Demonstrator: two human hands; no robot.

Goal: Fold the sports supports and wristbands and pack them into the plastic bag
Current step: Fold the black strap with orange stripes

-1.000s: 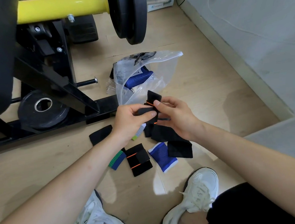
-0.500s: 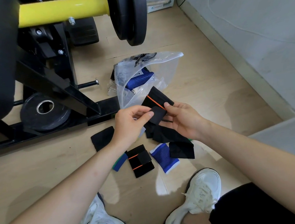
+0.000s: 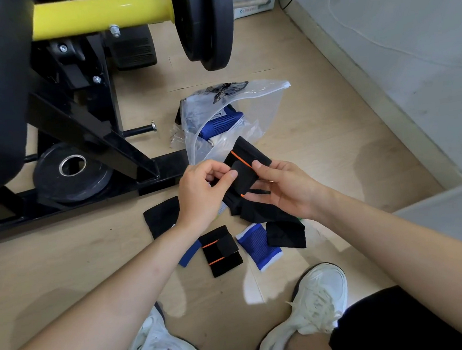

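A black wrist support with orange trim (image 3: 246,156) is held above the floor between both hands. My left hand (image 3: 202,192) pinches its strap flap from the left. My right hand (image 3: 284,188) cradles the support from below, thumb on top. Behind them a clear plastic bag (image 3: 257,105) lies open on the floor with a blue support (image 3: 220,125) inside. On the floor below my hands lie a folded black support with orange stripes (image 3: 221,249), a blue wristband (image 3: 258,246), a blue band (image 3: 189,255) and several black pieces (image 3: 285,233).
A black weight machine frame (image 3: 86,131) with a yellow bar (image 3: 98,13) and a large weight plate (image 3: 204,23) stands at left and behind. A smaller plate (image 3: 70,175) lies on its base. A grey wall (image 3: 394,49) runs on the right. My white shoes (image 3: 308,307) are at the bottom.
The support has opened out flatter and moved slightly up toward the bag. My left hand now pinches the strap flap over it, and my right hand has turned palm up beneath it.
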